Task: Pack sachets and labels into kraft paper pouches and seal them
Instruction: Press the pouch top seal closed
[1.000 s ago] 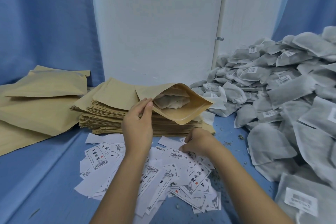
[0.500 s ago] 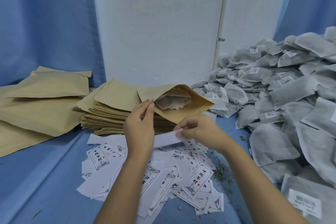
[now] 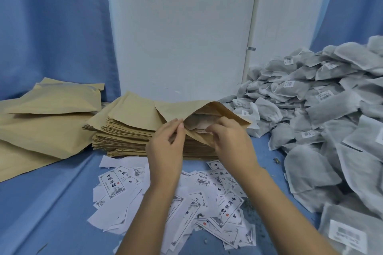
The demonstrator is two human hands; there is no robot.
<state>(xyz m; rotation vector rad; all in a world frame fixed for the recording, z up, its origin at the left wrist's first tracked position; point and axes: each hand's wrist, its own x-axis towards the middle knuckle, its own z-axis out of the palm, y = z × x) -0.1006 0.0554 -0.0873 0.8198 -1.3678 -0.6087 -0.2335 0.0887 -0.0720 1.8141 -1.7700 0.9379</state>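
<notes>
Now, head view: my left hand [image 3: 165, 147] pinches the upper lip of the kraft pouch [image 3: 186, 107], which lies open atop the pouch stack [image 3: 128, 130] with a sachet [image 3: 196, 121] inside. My right hand [image 3: 230, 141] seems to pinch a label [image 3: 202, 130] at the mouth. If I let the lip slacken, the mouth could close and crease the label.

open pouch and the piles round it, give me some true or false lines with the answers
The left hand pinches the edge of the open pouch. True.
The open pouch is empty. False: a sachet shows inside it.
The sachet pile lies right of the pouch stack. True.
The labels sit in a neat stack. False: they lie scattered.
The right hand rests on the labels. False: it is at the pouch's mouth.
</notes>
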